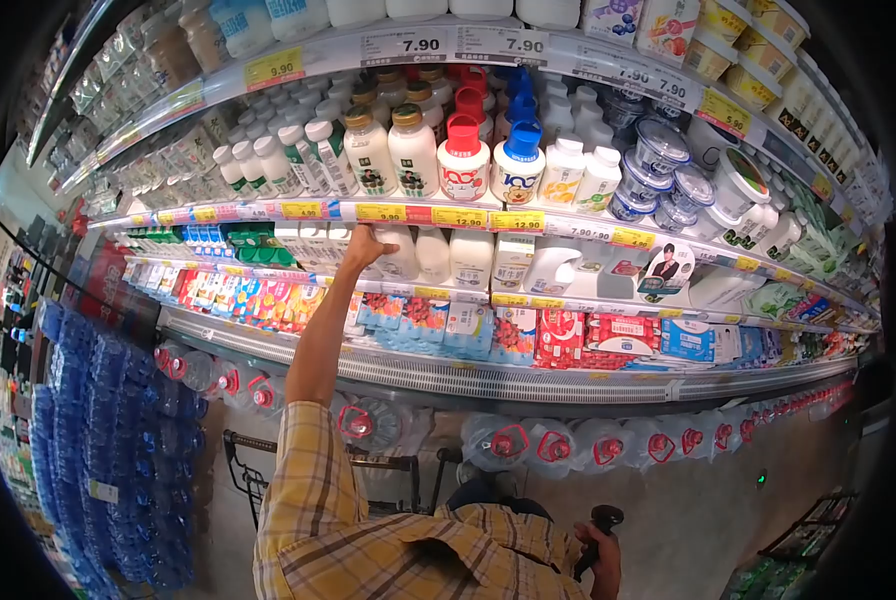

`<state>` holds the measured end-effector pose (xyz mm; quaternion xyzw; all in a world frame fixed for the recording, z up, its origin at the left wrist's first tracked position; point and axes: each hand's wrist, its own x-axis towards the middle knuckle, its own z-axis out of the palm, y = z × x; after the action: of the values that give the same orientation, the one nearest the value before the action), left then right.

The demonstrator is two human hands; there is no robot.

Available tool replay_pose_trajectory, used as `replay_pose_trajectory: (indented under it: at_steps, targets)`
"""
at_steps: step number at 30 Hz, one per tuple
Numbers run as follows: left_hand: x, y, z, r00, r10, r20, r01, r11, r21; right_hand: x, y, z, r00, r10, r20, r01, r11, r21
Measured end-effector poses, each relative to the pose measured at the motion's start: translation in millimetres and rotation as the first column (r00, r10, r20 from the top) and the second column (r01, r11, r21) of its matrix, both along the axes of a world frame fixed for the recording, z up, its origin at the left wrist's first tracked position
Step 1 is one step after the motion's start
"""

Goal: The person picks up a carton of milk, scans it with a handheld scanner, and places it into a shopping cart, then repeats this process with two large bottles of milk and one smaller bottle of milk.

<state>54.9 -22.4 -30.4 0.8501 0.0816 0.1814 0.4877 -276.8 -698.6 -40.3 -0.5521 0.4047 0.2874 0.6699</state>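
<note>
Head camera: left hand (371,248) reaches to a white bottle (400,258) in a chilled dairy case.
Beneath the price rail (340,211), the bottle stands on its shelf beside other pale containers; the left fingers are largely hidden, so their grip cannot be told. Low in frame, the right hand (602,562) is curled round a dark object (605,517). Getting hold of the bottle appears the step in hand; moving it would call for a secure grip and clearance below the rail.

Yellow plaid sleeve (318,460), white bottle (400,262), blue cap (523,140)
</note>
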Motion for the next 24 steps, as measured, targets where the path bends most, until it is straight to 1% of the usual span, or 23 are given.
replay_pose_trajectory:
  at_steps: [2,4,5,7,8,9,10,11,12,14,16,18,19,21,22,23,24]
  targets:
    - [6.3,6.1,-9.2,1.000,-0.004,0.005,0.004,1.000,-0.004,0.9,0.2,-0.5,1.000,-0.006,0.004,0.006,1.000,-0.001]
    - [12.9,3.7,-7.6,0.997,0.061,-0.049,-0.057,0.995,0.087,-0.3,0.0,-2.2,1.000,-0.017,0.005,0.017,1.000,-0.008]
    - [20.4,3.8,-11.3,0.998,0.049,-0.042,-0.045,0.995,0.091,0.2,1.1,-2.5,1.000,-0.029,0.012,0.029,1.000,-0.003]
    - [35.8,9.4,-36.0,0.980,0.111,0.164,-0.130,0.985,0.110,0.7,2.9,-0.1,1.000,-0.002,0.030,0.002,1.000,-0.006]
    - [37.4,6.2,-37.2,0.958,0.115,0.262,-0.160,0.974,0.159,-0.6,1.2,-1.5,0.999,-0.010,0.030,0.011,1.000,-0.005]
    - [39.1,6.4,-36.9,0.959,0.108,0.261,-0.153,0.975,0.159,-1.7,-1.4,-3.7,0.999,0.003,0.040,-0.002,1.000,-0.010]
    - [43.2,15.8,-43.6,0.967,0.117,0.227,-0.200,0.900,0.388,-2.7,-3.2,-5.5,0.999,0.018,0.049,-0.017,1.000,-0.015]
    - [46.5,22.7,-46.7,0.971,0.135,0.197,-0.228,0.770,0.596,-4.1,-3.8,-6.7,0.999,0.014,0.048,-0.013,1.000,-0.015]
    - [48.7,27.8,-47.0,0.982,0.128,0.137,-0.184,0.797,0.576,-5.7,-4.0,-7.8,0.998,-0.005,0.058,0.005,1.000,-0.007]
    - [51.9,39.6,-52.0,0.988,0.096,0.122,-0.150,0.789,0.596,-8.9,-3.2,-8.7,0.998,-0.026,0.063,0.026,1.000,0.006]
    - [51.0,43.7,-44.9,0.993,0.061,0.105,-0.113,0.779,0.617,-13.2,-1.0,-7.0,0.996,-0.062,0.063,0.062,0.998,0.003]
    - [48.4,48.8,-36.9,0.993,0.018,-0.114,0.038,0.881,0.472,-17.6,-5.0,-10.8,0.995,-0.067,0.072,0.066,0.998,0.008]
    - [47.1,49.0,-33.5,0.993,0.012,-0.116,0.045,0.879,0.475,-19.1,-6.6,-12.6,0.994,-0.068,0.086,0.067,0.998,0.009]
    - [46.2,47.2,-28.7,0.993,0.036,-0.117,0.040,0.807,0.589,-21.0,-7.3,-16.3,0.991,-0.102,0.086,0.101,0.995,0.019]
    - [47.1,52.8,-31.6,0.993,0.021,-0.113,0.051,0.806,0.590,-22.1,-8.3,-17.7,0.987,-0.133,0.088,0.131,0.991,0.023]
    - [46.3,59.9,-33.2,0.992,-0.024,-0.125,0.096,0.787,0.609,-23.8,-11.6,-20.3,0.984,-0.154,0.091,0.153,0.988,0.023]
    - [49.2,64.3,-37.7,0.988,-0.072,-0.138,0.143,0.766,0.626,-25.1,-17.4,-24.3,0.989,-0.116,0.090,0.114,0.993,0.025]
